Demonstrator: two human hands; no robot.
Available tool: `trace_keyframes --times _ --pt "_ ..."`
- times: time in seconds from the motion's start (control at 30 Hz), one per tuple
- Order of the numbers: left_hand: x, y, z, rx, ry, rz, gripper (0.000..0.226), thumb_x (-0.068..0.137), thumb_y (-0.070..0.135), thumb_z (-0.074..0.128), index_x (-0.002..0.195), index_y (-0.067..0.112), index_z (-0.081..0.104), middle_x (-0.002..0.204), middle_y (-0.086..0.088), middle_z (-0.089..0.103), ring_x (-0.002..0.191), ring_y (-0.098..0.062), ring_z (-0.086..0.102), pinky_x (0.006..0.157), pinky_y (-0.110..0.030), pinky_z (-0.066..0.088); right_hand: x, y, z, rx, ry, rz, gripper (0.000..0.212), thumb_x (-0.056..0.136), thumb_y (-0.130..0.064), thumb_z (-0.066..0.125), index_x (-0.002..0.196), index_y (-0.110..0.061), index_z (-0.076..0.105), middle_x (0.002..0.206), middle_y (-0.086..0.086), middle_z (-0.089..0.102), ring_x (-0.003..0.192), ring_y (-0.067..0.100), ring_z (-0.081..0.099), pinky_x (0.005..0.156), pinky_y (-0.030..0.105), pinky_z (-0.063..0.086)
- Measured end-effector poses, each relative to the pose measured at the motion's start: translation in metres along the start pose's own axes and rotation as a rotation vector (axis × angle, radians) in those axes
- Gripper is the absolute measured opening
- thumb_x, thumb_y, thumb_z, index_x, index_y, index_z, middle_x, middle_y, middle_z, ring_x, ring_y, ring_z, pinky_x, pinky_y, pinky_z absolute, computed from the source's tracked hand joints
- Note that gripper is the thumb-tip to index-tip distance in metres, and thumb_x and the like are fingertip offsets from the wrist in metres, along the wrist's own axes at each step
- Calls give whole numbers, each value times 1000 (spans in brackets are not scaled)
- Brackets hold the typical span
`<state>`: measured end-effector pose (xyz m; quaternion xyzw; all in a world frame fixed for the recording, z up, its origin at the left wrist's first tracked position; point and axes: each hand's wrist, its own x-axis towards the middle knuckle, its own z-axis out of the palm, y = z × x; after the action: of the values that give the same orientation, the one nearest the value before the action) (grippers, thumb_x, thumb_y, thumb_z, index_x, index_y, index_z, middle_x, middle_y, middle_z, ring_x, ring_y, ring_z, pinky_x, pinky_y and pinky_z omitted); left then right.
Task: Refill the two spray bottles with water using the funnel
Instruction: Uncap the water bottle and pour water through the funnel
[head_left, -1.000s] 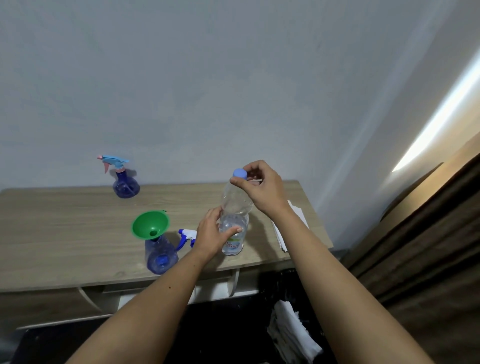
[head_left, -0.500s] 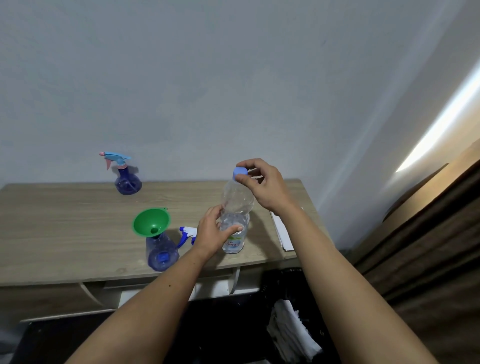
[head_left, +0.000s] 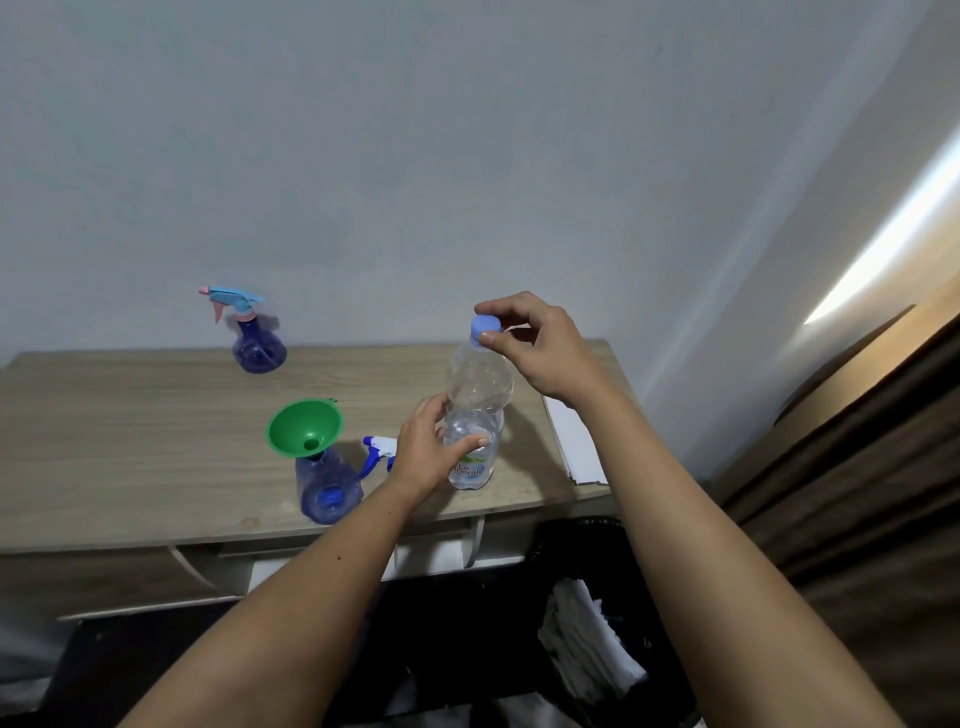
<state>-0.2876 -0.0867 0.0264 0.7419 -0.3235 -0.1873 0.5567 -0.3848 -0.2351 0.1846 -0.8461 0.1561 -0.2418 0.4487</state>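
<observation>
A clear water bottle (head_left: 480, 384) stands upright on the wooden table (head_left: 130, 441), partly filled. My left hand (head_left: 428, 452) grips its lower body. My right hand (head_left: 540, 345) pinches its blue cap (head_left: 485, 326) with the fingertips. To the left, a green funnel (head_left: 304, 427) sits in the neck of an open blue spray bottle (head_left: 327, 488). That bottle's white and blue spray head (head_left: 378, 453) lies on the table behind my left hand. A second blue spray bottle (head_left: 257, 343) with its trigger head on stands at the back by the wall.
White paper (head_left: 576, 447) lies at the table's right edge. The wall runs right behind the table. Below the front edge are a drawer front (head_left: 436, 553), a dark bin with white paper (head_left: 587, 639), and a brown curtain (head_left: 857, 493) to the right.
My right hand's fingers have shifted round the cap, as in a twist. The left hand keeps its hold on the bottle, and the view has drifted slightly.
</observation>
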Motion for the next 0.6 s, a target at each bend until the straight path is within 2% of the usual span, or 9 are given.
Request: trace_keyframes --times 0.17,0.3,0.4,0.5,0.6 --pt "0 -1 -1 4 -7 -19 80 77 25 93 146 20 54 135 12 56 124 -7 56 103 -31 56 4 1 -7 8 -52 -50 33 101 -6 62 129 -20 72 127 -6 74 115 13 70 107 34 54" --pt "-1 -4 -2 -5 -4 -25 77 76 24 94 144 20 57 136 11 58 124 -5 58 102 -34 58 8 -4 -18 60 10 -50 33 101 -6 64 130 -19 72 126 -4 75 115 13 69 105 27 53" --pt "-3 -2 -1 -8 0 -32 78 76 23 95 144 19 57 137 11 58 124 -6 58 103 -31 57 -1 13 -25 68 57 -10 36 98 -4 68 132 -14 71 121 2 75 103 12 67 98 20 52" --pt "-5 -3 -2 -19 3 -40 80 74 23 95 145 19 56 138 12 58 127 -10 58 104 -34 57 -24 48 -25 78 82 108 37 95 0 72 131 -8 71 99 1 69 81 0 59 87 12 48" --pt "-6 -8 -4 -28 16 -45 88 66 40 97 143 23 58 141 11 59 128 -13 60 106 -40 56 -52 94 -18 70 79 229 35 91 -6 79 125 -16 74 89 -5 65 77 -1 59 89 18 50"
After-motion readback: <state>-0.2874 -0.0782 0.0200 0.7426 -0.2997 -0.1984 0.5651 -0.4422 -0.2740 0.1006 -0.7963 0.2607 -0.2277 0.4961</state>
